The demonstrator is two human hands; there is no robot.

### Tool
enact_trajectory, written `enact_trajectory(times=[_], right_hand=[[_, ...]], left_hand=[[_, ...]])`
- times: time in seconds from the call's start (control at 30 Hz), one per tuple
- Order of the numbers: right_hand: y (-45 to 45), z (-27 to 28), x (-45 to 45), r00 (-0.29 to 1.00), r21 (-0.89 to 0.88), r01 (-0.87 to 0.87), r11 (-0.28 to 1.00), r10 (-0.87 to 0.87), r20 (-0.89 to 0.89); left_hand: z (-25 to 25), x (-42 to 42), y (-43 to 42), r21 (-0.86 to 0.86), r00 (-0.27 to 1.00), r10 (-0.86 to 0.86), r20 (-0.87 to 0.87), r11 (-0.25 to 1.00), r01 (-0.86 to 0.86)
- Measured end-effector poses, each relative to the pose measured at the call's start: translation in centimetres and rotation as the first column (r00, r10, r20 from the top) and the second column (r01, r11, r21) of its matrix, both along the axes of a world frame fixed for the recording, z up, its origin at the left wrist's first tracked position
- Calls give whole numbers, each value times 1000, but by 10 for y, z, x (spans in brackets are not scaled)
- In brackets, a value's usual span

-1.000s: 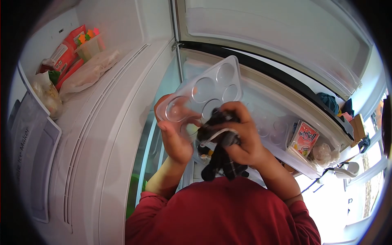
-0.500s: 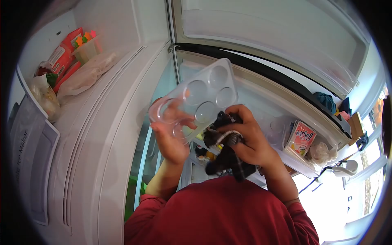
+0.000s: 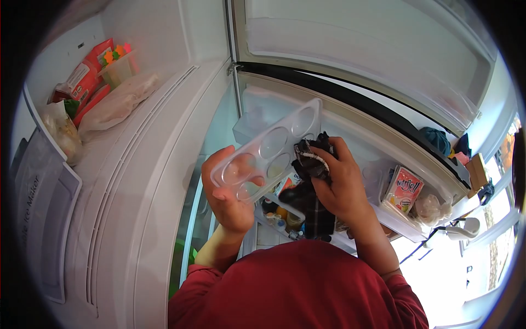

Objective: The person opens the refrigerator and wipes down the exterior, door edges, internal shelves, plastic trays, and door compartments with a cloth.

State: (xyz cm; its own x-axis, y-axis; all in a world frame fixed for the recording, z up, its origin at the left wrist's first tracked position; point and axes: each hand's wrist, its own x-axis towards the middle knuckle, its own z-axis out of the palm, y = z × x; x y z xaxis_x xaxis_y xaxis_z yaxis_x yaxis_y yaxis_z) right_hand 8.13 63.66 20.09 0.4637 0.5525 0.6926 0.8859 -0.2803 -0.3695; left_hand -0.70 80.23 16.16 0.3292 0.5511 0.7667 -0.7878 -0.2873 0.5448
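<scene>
The left hand (image 3: 231,204) grips the clear tray (image 3: 273,143), tilted at mid-view, by its eight-o'clock end. The right hand (image 3: 344,178) clenches a bunched dark cloth (image 3: 318,213) at the tray's four o'clock. Caution: uneven cloth pressure may twist the tray from this one-handed hold.

Clear tray (image 3: 273,143) sits lower in view than half a second ago, tilted so its face looks narrower | right hand (image 3: 345,178) is higher, bunched dark cloth (image 3: 313,208) with it, loose end hanging straighter | clear bin (image 3: 248,127) behind tray now shows | jars (image 3: 295,222) below are more exposed
</scene>
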Motion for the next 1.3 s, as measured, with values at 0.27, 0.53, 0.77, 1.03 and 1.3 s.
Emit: enact_trajectory(times=[0.27,0.53,0.77,1.03,1.3], right_hand=[[-37,-1,41,828,86,-495,865,499,-254],[-22,2,14,970,329,-111,938,174,-169],[-6,-15,12,997,-11,-62,998,62,46],[5,-14,7,998,-5,22,1000,-21,53],[3,-21,12,991,14,-126,992,127,-45]], left_hand=[[0,0,3,104,991,81,105,990,-91],[-5,-1,-5,4,996,-85,12,996,85],[-8,-8,14,-56,996,88,18,995,-87],[-7,-4,2,68,998,60,-8,996,-59],[-9,-8,7,77,994,110,-29,991,-107]])
